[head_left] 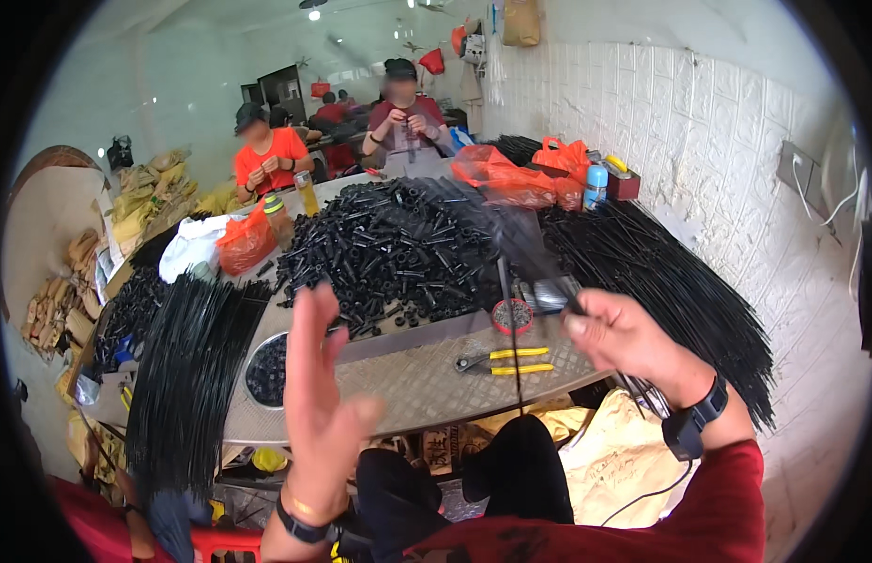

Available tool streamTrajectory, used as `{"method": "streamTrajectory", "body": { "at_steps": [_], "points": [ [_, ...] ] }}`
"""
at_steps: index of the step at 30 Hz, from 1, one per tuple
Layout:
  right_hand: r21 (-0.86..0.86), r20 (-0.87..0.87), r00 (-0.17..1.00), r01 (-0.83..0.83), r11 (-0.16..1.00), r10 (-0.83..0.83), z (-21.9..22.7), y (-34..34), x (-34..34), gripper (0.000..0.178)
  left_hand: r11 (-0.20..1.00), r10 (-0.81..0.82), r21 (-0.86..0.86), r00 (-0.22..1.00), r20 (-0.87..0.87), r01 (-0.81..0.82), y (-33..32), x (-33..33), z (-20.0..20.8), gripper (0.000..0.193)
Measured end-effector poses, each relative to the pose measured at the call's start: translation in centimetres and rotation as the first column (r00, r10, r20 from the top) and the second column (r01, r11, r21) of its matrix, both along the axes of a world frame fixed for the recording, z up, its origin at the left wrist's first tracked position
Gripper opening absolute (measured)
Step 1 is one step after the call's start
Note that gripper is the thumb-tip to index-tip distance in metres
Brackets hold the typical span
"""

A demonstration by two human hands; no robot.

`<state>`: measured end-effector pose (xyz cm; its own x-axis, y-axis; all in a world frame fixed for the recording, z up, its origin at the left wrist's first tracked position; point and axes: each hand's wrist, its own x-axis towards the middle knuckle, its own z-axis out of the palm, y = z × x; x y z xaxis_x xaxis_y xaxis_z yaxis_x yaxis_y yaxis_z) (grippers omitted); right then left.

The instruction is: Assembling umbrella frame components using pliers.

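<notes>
My left hand [328, 413] is raised over the near left of the table, fingers stretched out and nothing in it. My right hand [614, 338] is closed around thin black rods [535, 239], whose blurred upper ends fan out toward the pile of parts and whose lower ends show below the hand. One black rod [517, 375] stands nearly upright between my hands; where it is held is unclear. Below it lie yellow-handled pliers [506, 362]. A red round dish [512, 317] of small metal pieces sits beyond them. Beside my left hand, a round container [266, 371] holds dark small parts.
Short black tubular parts [389, 244] are heaped mid-table. Bundles of long black rods lie at left [187, 375] and right [661, 291]. Orange bags [511, 174] and a blue bottle [596, 186] stand farther back. Two people [267, 155] work across the table; another sits at lower left.
</notes>
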<state>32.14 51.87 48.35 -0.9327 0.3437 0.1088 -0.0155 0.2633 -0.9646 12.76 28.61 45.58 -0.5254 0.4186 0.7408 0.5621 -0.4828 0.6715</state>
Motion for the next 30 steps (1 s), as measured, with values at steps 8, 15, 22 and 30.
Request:
{"method": "streamTrajectory", "body": {
  "at_steps": [8,15,22,30],
  "points": [
    [0.076,0.123,0.952,-0.292,0.953,0.282,-2.7,-4.7,-0.5,0.025,0.808,-0.558,-0.07,0.798,0.227,0.585,2.4,1.7,-0.9,0.102],
    [0.218,0.144,0.95,-0.304,0.927,0.277,-4.7,-4.0,-0.5,0.024,0.791,-0.316,-0.341,0.816,0.484,0.508,1.1,1.1,-3.9,0.062],
    [-0.248,0.307,0.838,-0.387,0.888,0.451,-10.0,-5.3,-0.1,0.052,0.739,-0.181,-0.621,0.964,0.193,0.263,2.0,2.7,-10.8,0.015],
    [0.426,0.067,0.993,-0.118,0.897,0.099,-13.8,-6.7,-3.0,0.01,0.742,-0.22,-0.599,0.954,0.206,0.3,3.9,2.6,-16.5,0.016]
  ]
}}
